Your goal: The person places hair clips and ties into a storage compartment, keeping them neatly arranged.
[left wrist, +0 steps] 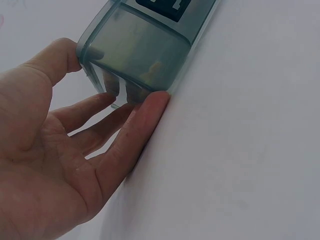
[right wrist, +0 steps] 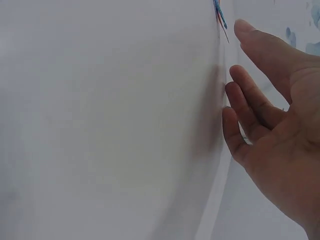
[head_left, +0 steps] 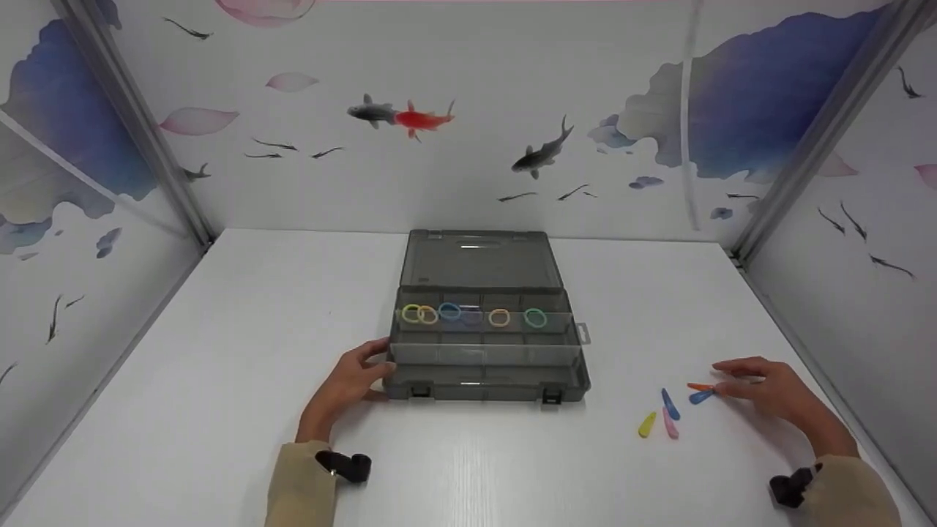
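Note:
A translucent dark-grey compartment box (head_left: 487,373) stands with its lid (head_left: 479,260) raised at the back. My left hand (head_left: 355,380) grips its left end, thumb over the rim and the other fingers against the outer wall. In the back compartments lie several coloured hair ties (head_left: 535,318). My right hand (head_left: 768,391), fingers spread and loosely bent, hovers by an orange hair clip (head_left: 700,386) and a blue hair clip (head_left: 701,397). In the right wrist view its thumb (right wrist: 245,30) stands apart from these clips. Left of them lie another blue clip (head_left: 670,405), a pink one (head_left: 670,424) and a yellow one (head_left: 647,424).
The white tabletop (head_left: 468,461) carries the box and clips. A patterned back wall (head_left: 468,176) with painted fish rises behind, and side panels (head_left: 864,241) enclose both sides. Two black latches (head_left: 551,396) sit on the box front, and a handle (head_left: 583,334) sticks out at its right.

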Demonstrator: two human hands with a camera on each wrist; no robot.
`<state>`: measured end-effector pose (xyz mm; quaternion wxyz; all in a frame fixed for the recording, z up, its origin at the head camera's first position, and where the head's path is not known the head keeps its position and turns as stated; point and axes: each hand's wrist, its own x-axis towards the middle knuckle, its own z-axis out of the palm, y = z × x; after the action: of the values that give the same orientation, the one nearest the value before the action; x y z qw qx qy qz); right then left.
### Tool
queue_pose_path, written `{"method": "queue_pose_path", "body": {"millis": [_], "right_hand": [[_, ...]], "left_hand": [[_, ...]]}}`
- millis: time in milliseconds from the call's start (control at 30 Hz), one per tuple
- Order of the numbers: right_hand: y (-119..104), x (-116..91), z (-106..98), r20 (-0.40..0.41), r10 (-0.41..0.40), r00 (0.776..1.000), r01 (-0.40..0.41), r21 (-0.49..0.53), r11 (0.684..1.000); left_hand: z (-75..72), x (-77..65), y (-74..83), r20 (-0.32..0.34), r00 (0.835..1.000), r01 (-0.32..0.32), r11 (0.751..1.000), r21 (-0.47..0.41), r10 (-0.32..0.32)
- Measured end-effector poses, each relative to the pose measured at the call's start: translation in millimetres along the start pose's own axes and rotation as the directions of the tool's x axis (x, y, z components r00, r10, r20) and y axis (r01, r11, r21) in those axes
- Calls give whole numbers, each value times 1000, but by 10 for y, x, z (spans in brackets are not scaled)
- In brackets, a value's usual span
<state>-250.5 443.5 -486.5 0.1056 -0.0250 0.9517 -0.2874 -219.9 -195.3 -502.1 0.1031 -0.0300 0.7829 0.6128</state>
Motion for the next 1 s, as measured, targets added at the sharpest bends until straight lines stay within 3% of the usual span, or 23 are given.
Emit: {"method": "queue_pose_path", "body": {"millis": [367, 1000], "right_hand": [[34, -16, 5, -40, -122, 992, 119, -65, 991], [-23, 21, -5, -8, -79, 997, 78, -91, 993]], "left_hand": [[-11, -1, 11, 11, 1000, -15, 1000, -3, 15], [5, -4, 14, -8, 1000, -7, 1000, 16, 7]]}}
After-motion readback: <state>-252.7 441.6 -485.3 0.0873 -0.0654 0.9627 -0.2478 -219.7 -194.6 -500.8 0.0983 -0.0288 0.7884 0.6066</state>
